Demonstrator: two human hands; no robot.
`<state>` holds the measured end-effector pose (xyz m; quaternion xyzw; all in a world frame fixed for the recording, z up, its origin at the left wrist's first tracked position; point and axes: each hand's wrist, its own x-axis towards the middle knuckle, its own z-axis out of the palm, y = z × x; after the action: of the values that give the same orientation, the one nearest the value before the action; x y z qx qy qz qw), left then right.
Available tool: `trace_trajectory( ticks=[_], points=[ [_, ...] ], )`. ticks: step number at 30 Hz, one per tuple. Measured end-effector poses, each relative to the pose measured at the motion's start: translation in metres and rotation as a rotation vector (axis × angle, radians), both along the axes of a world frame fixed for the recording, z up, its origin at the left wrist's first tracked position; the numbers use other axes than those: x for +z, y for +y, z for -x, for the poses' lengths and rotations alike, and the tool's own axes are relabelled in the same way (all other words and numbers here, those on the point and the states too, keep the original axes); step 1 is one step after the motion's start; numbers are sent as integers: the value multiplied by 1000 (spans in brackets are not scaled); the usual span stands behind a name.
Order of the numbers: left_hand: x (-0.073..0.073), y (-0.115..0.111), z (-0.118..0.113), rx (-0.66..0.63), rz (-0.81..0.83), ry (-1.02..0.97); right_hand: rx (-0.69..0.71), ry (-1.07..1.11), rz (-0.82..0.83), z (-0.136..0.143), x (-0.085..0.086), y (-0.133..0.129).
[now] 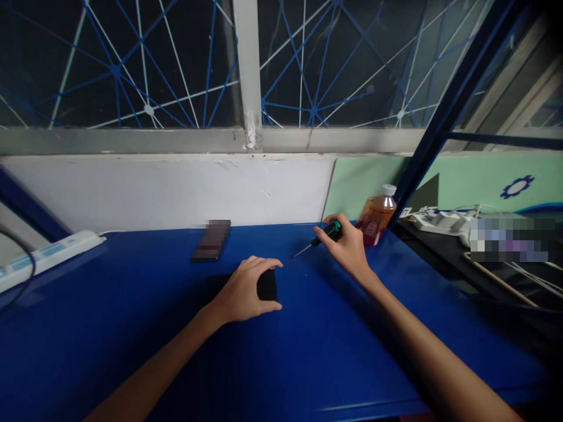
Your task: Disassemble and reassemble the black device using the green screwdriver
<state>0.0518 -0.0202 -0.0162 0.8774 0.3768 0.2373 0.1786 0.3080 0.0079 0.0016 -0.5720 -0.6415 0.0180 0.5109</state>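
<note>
A black box-like object (267, 285) lies on the blue table (281, 363), with my left hand (246, 290) wrapped round it, thumb on the near side and fingers on the far side. My right hand (345, 243) grips the green and black handle of a screwdriver (326, 232). The screwdriver's thin shaft slants down to the left, its tip close to the tabletop and to a tiny dark speck. Another tiny bright speck (305, 275) is on the table between my hands. Part of the black object is hidden under my left hand.
Behind my left hand lies a dark phone (212, 240). A bottle (377, 215) with a white cap stands beyond my right hand. At the far left is a white power strip (53, 258). Cables and another power strip (440, 221) lie on a black surface at the right.
</note>
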Motion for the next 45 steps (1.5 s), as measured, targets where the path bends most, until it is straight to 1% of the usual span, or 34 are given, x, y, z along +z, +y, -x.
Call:
trace_trajectory(
  ticks=[3,6,9,15,20,22,26,29,32,36,39,45],
  points=[
    [4,-2,0,1,-10,34,4,-36,19,2,-2,1],
    [5,-3,0,1,1,32,-6,-40,17,2,-2,1],
    [2,-2,0,1,12,8,-8,11,18,1,0,1],
    [-5,0,1,3,19,-23,42,131,41,0,-3,3],
    [-3,1,0,2,-16,-10,78,172,66,0,-4,3],
    [-2,2,0,22,-22,-16,106,217,80,0,-3,3],
    [-5,6,-3,121,-25,-107,161,310,107,4,-1,2],
    [-8,8,-4,173,-82,-159,195,363,99,10,2,-2],
    [-8,10,-6,212,-117,-190,240,402,101,18,6,-9],
    [-6,11,-6,208,-80,-276,273,430,89,24,9,-15],
    [-8,13,-5,194,-65,-323,280,431,93,24,9,-16],
    [-9,14,-5,185,-57,-302,280,454,94,23,9,-15]
  ],
)
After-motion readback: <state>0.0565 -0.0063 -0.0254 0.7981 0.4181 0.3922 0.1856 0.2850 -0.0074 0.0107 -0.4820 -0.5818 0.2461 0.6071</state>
